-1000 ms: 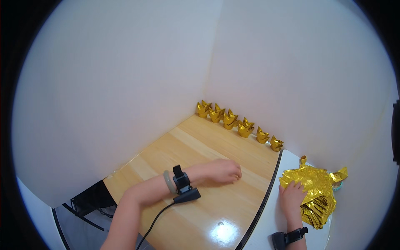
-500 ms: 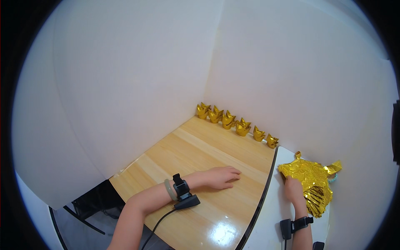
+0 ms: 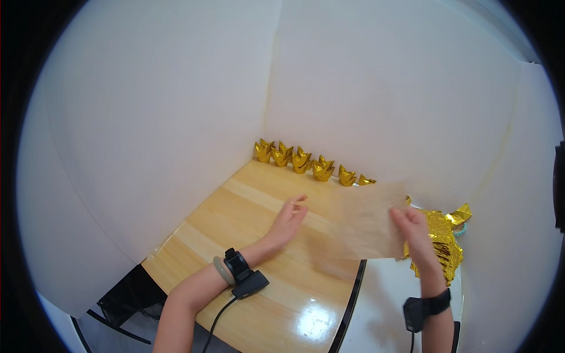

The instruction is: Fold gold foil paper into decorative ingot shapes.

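My right hand [image 3: 412, 230] holds up a tan paper sheet [image 3: 368, 220], blurred by motion, above the right edge of the wooden table [image 3: 259, 235]. Behind that hand lies a pile of gold foil sheets [image 3: 444, 247] on a white surface. My left hand [image 3: 288, 219] hovers over the wooden table with its fingers apart, close to the sheet's left edge but holding nothing. A row of several folded gold foil ingots [image 3: 309, 160] stands along the far wall.
White walls [image 3: 176, 117] close in the table at the back and left. A white round surface [image 3: 388, 306] adjoins the table at right. Both wrists wear black devices, the left one [image 3: 241, 273] with a cable. A dark object [image 3: 132, 294] lies below the table's left edge.
My right hand has lifted a tan sheet off the gold pile and brought it leftward over the table. My left hand has risen from the table and moved toward the sheet.
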Tool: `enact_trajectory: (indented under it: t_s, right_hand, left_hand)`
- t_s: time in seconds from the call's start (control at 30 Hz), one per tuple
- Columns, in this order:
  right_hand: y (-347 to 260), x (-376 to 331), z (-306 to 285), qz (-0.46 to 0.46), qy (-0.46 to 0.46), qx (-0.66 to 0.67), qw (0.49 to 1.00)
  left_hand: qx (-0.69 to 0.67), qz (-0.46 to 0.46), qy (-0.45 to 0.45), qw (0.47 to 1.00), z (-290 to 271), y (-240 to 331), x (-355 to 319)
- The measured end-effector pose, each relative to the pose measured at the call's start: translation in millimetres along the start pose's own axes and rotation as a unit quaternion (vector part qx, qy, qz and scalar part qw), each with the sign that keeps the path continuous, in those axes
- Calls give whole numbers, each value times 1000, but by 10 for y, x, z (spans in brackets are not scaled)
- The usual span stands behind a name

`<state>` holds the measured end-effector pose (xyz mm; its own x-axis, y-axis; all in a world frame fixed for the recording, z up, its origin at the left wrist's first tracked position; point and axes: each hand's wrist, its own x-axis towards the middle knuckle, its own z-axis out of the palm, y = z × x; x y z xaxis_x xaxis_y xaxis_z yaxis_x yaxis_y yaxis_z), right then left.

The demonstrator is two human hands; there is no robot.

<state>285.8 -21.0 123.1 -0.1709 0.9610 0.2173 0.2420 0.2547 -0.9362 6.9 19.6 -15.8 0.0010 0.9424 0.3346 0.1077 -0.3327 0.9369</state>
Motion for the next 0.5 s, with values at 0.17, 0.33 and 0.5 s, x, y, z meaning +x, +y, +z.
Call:
enact_trajectory:
  t_s: [0.17, 0.33, 0.5]
  right_hand:
    - [1003, 192, 377, 48, -63, -184, 980]
    - [1062, 198, 609, 44, -73, -207, 975]
    - [1000, 146, 510, -102, -70, -243, 962]
  left_hand:
    - [65, 86, 112, 988, -130, 70, -30]
    - [163, 139, -338, 917, -28, 87, -174]
    - [356, 219, -300, 858, 6, 128, -280]
